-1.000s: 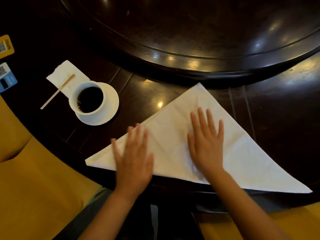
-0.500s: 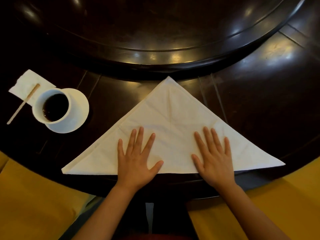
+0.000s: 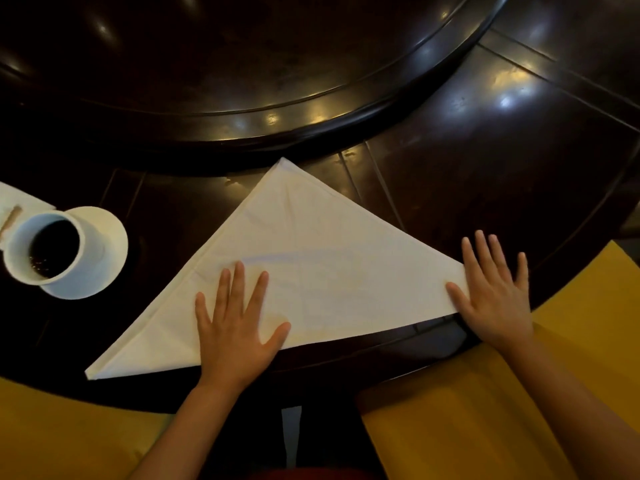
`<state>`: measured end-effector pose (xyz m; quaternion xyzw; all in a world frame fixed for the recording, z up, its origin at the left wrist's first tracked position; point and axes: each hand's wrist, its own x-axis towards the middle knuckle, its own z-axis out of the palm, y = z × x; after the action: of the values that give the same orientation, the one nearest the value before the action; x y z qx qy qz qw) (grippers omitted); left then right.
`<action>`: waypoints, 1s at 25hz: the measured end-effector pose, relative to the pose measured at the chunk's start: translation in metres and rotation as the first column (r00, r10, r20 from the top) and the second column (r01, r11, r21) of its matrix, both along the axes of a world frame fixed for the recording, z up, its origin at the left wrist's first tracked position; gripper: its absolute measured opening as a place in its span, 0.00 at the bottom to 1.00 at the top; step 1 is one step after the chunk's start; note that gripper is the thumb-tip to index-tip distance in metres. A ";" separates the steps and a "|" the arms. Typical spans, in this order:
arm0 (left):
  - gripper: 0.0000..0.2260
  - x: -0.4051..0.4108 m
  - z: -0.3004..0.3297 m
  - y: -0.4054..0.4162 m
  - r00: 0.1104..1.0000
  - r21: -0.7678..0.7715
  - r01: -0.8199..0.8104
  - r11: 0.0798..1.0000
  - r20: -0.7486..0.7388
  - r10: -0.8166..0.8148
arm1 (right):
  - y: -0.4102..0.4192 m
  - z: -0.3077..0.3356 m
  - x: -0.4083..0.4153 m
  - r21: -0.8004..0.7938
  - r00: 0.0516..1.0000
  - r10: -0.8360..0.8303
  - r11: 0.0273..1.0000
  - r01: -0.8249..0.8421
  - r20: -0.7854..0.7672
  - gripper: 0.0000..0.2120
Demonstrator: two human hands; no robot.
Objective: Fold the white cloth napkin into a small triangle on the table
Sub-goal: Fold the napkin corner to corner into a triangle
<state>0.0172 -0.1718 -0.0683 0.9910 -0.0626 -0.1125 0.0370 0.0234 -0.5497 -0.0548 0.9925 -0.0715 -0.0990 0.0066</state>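
The white cloth napkin (image 3: 311, 265) lies flat on the dark wooden table (image 3: 485, 174) as a large triangle, its apex pointing away from me and its long edge along the near table rim. My left hand (image 3: 235, 323) presses flat on the napkin's lower middle, fingers spread. My right hand (image 3: 495, 289) lies flat with straight fingers over the napkin's right corner, which it hides.
A white cup of dark coffee (image 3: 45, 251) on a white saucer (image 3: 104, 258) stands at the left, next to a paper napkin (image 3: 20, 202) with a wooden stirrer (image 3: 10, 218). A raised round turntable (image 3: 242, 64) fills the far table. Yellow chair cushions (image 3: 519, 393) flank me.
My right hand has slid rightward along the napkin to its right corner. My left hand stays pressing near the middle. The view has shifted, so the cup sits further left.
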 end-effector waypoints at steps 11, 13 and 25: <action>0.29 0.004 -0.004 -0.035 0.989 -0.006 0.140 0.990 0.042 -0.139 | 0.175 -0.013 0.024 0.221 0.936 0.349 0.910 -0.350 0.043 0.26; 0.29 0.002 -0.002 0.002 0.997 -0.028 0.072 0.997 0.041 -0.071 | 0.172 -0.013 0.023 0.214 0.936 0.351 0.912 -0.349 0.031 0.27; 0.30 -0.032 0.010 0.124 0.932 -0.008 -0.349 0.937 0.098 0.348 | 0.174 -0.003 0.023 0.239 0.925 0.379 0.898 -0.370 0.010 0.30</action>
<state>-0.0152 -0.0478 -0.0588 0.9909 0.1127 -0.0559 0.0486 0.0468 -0.3761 -0.0573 0.9793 0.1330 -0.1220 -0.0912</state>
